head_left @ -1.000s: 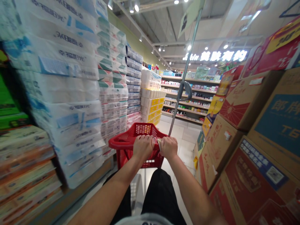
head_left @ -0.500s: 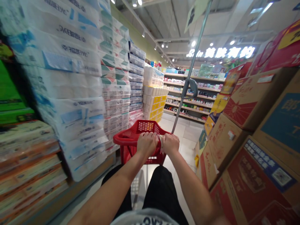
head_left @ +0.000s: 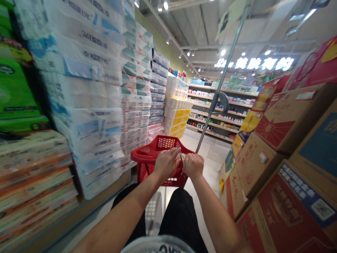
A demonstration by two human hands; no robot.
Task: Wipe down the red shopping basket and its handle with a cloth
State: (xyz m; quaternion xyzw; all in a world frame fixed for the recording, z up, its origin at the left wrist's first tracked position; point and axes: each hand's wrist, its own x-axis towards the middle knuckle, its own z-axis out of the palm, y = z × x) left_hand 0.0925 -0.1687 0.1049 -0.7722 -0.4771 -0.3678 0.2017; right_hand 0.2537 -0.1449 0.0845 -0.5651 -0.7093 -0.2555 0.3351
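Note:
A red plastic shopping basket cart (head_left: 150,170) with perforated walls stands just ahead of my knees. My left hand (head_left: 167,162) lies over its red handle, fingers close together and pointing right, the fingertips near my other hand. Beside it my right hand (head_left: 193,164) is closed round the handle's right part, with something small and pale showing between the two hands. A grey metal pole (head_left: 223,77) with a grey hooked clip (head_left: 219,102) rises behind my right hand, leaning to the right.
Stacked tissue packs (head_left: 97,130) line the left side. Cardboard cartons (head_left: 259,158) are piled close on the right. Pale tiled floor (head_left: 210,149) runs between them to shelves (head_left: 218,117) of small goods under a lit sign.
The view has shifted slightly, so stacks, pole and cart appear further right. The fingers of my left hand have straightened somewhat on the handle; my right hand keeps its grip.

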